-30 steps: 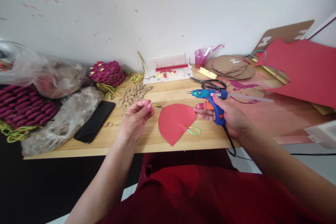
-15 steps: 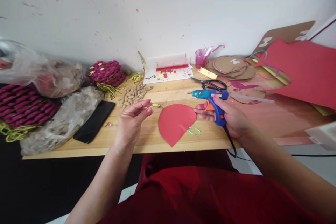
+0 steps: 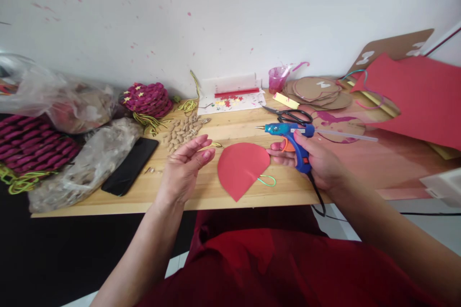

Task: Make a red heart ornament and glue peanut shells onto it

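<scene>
My right hand grips a blue glue gun by its handle, with the fingers near the orange trigger. A clear glue stick sticks out of its back, and the nozzle points left. My left hand is raised over the table's front part, thumb and fingers apart, with nothing seen between them. Just beyond its fingertips shows a short yellow-green cord, partly hidden by the hand. Between my hands lies a red paper cutout, rounded on top and pointed below. A green cord loop pokes from its right edge.
Peanuts lie behind my left hand, a black phone left of it. Scissors, cardboard discs and a stained cup stand behind the glue gun. Red paper covers the right; purple woven pieces are left.
My left hand's thumb and fingers have spread and shifted slightly right, and more of the hand faces up. The right hand and glue gun stay nearly still.
</scene>
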The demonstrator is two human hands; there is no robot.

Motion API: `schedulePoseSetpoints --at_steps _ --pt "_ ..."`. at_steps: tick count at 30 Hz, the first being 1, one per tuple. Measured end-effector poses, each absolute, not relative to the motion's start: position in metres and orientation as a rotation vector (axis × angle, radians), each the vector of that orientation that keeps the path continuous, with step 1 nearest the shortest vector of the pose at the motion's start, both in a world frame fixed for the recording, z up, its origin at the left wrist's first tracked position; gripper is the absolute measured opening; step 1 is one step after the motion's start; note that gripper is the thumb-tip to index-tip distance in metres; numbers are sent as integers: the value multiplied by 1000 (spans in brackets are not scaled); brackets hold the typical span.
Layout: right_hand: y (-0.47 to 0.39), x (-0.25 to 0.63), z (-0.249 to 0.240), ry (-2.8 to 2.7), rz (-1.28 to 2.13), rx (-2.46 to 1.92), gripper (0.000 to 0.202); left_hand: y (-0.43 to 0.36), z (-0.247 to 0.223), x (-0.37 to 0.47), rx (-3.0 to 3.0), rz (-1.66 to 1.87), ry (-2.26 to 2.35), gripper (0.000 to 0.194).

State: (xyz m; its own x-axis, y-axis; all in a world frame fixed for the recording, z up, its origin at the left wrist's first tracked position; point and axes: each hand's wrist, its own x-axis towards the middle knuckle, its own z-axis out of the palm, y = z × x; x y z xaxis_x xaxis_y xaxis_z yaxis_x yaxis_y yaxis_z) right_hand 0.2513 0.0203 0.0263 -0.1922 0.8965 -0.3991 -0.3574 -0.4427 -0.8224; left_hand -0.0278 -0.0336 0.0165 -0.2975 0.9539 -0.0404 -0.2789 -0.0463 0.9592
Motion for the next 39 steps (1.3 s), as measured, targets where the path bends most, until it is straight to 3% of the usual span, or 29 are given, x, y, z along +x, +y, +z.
schedulePoseSetpoints --at_steps 14,28,39 --pt "22 252 23 -721 1770 -1170 28 -34 15 -28 715 1587 1199 31" --pt "22 254 19 -747 1771 -1115 25 -35 15 -34 727 1597 1208 42" --pt "22 253 22 -722 1760 -1113 23 -43 19 -48 777 1578 1331 37"
